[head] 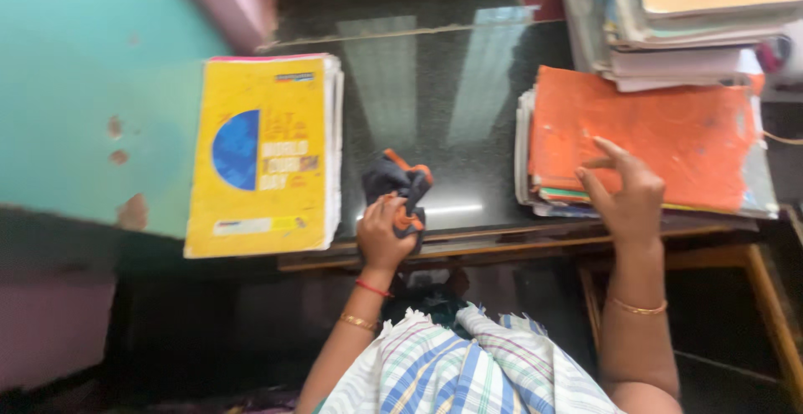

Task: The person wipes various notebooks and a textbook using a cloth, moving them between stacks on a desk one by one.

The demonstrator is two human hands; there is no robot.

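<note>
- Spanning the middle of the view, a dark glossy desk top (452, 88) carries everything listed here; a teal wall (84, 88) rises at the far left.
- Far right: a tall pile of books and files (677, 21), leaning against nothing visible.
- Right, nearer: a lower stack topped by an orange folder (644, 134).
- Left: a stack of books under a yellow cover (263, 155) with a blue half-disc, overhanging the near desk edge.
- Right hand (623, 192): forearm extended from below, palm down at the near edge of the orange folder, fingers loosely spread, index finger raised; it grasps nothing.
- Left hand (383, 234): wrist bent at the near desk edge, fingers curled and gripping a dark cloth (397, 184) with orange patches.
- Dark cloth: bunched on the bare desk between the yellow-covered stack and the orange folder, touching neither.
</note>
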